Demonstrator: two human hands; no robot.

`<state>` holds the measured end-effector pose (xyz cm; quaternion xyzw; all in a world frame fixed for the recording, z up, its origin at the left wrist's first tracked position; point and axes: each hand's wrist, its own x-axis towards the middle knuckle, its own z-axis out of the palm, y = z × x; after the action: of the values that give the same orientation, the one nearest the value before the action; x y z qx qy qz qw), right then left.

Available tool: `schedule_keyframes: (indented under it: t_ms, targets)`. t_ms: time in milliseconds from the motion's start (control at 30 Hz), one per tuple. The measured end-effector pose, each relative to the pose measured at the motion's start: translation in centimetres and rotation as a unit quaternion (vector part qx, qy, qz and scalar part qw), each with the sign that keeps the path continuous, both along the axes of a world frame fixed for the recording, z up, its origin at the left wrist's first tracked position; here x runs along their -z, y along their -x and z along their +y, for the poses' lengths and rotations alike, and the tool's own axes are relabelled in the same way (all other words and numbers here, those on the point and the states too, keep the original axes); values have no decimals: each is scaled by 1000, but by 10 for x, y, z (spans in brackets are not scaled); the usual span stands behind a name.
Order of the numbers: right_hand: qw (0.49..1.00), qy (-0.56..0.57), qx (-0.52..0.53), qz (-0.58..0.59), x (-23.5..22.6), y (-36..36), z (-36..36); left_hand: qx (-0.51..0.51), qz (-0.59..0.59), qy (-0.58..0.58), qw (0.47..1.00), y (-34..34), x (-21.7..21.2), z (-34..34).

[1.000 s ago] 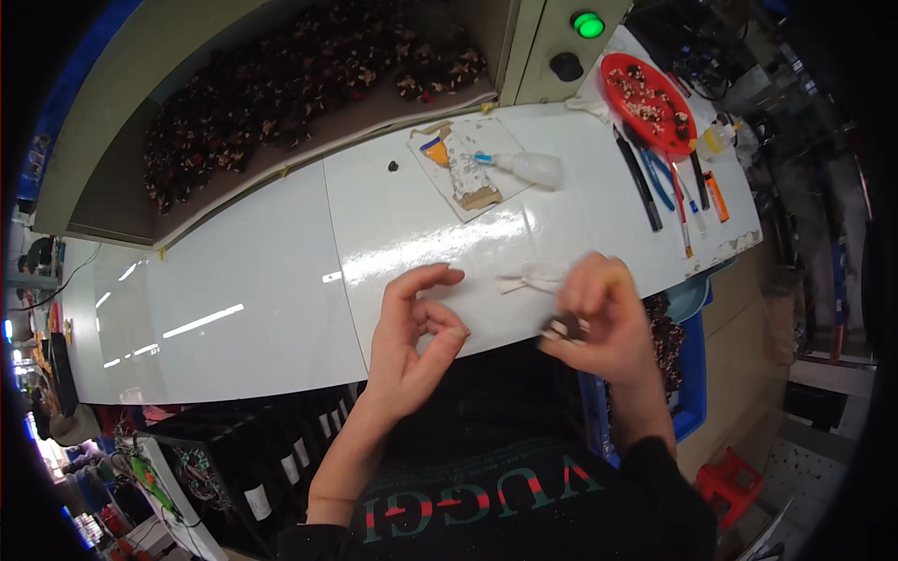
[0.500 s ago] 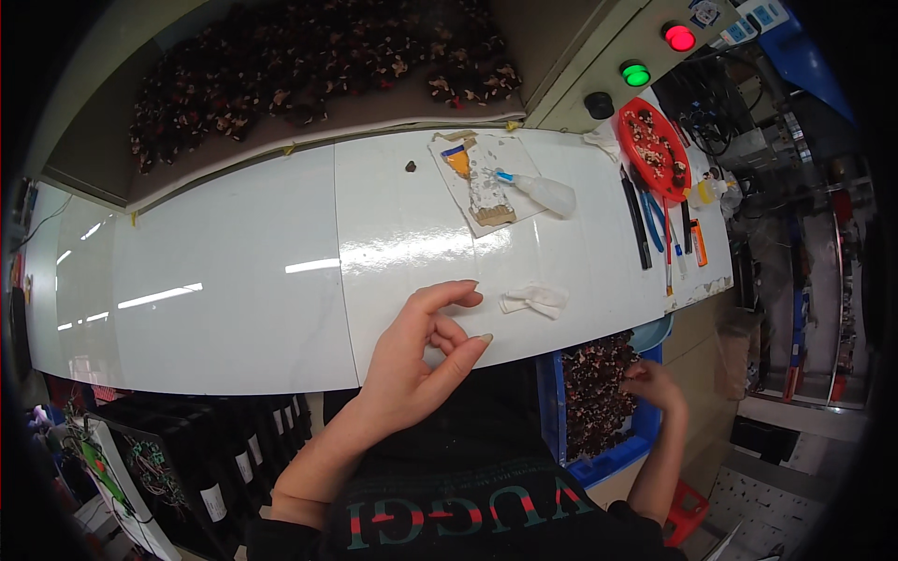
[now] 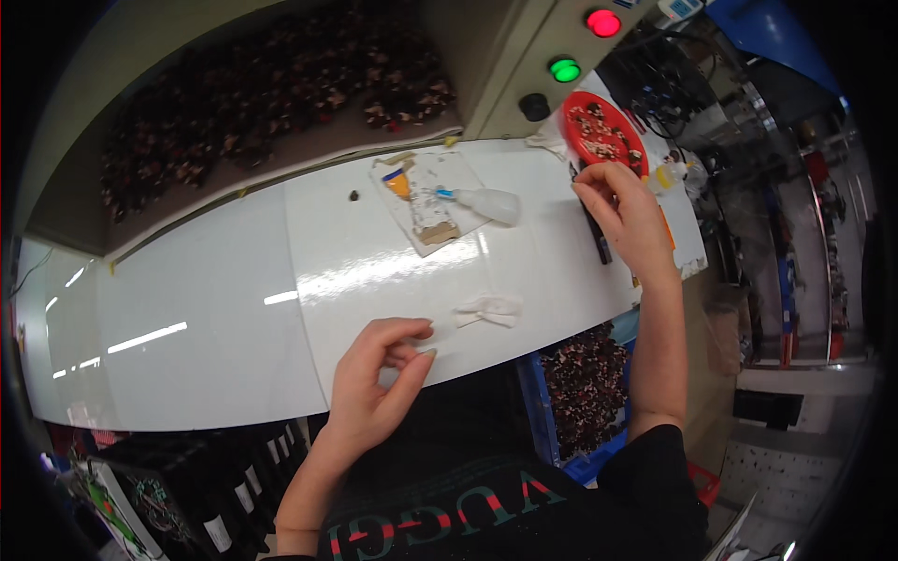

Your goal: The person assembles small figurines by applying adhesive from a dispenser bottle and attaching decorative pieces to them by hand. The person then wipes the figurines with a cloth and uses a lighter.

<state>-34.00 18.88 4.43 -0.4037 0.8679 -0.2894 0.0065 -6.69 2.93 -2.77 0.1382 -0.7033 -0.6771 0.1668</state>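
Note:
My left hand (image 3: 382, 379) is over the table's near edge. Its fingers are curled, a gap parts thumb and forefinger, and nothing shows between them. Beside it lies a crumpled white cloth or tissue (image 3: 488, 311). My right hand (image 3: 625, 220) is raised above the right part of the table, close to a red dish (image 3: 639, 159) of small dark and pale pieces. Its thumb and fingers come together in a pinch; whatever they hold, if anything, I cannot make out. Below that forearm stands a blue crate (image 3: 535, 397) filled with small dark parts (image 3: 585, 388).
A clear squeeze bottle (image 3: 491, 205) with a blue tip lies on a stained white board (image 3: 419, 241). One small dark piece (image 3: 354, 195) sits left of it. Many dark parts (image 3: 281, 93) fill the shelf behind. Red (image 3: 603, 23) and green (image 3: 564, 69) lights glow on the post.
My right hand has risen from the blue crate to above the table, by the red dish. The view has shifted; my left hand keeps about the same curled pose.

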Motion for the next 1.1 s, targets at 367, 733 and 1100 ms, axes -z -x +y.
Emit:
schedule_keyframes:
  t_ms: [367,733,1100]
  targets:
    - [984,41,-148,90,31,-8,-38,137,-8,251,958,50,-35,-13]
    - [987,90,-114,-63,58,7,-43,181,6,389,903,86,-50,-20]
    - [951,180,-43,-249,57,31,13,205,83,392,893,139,-41,11]
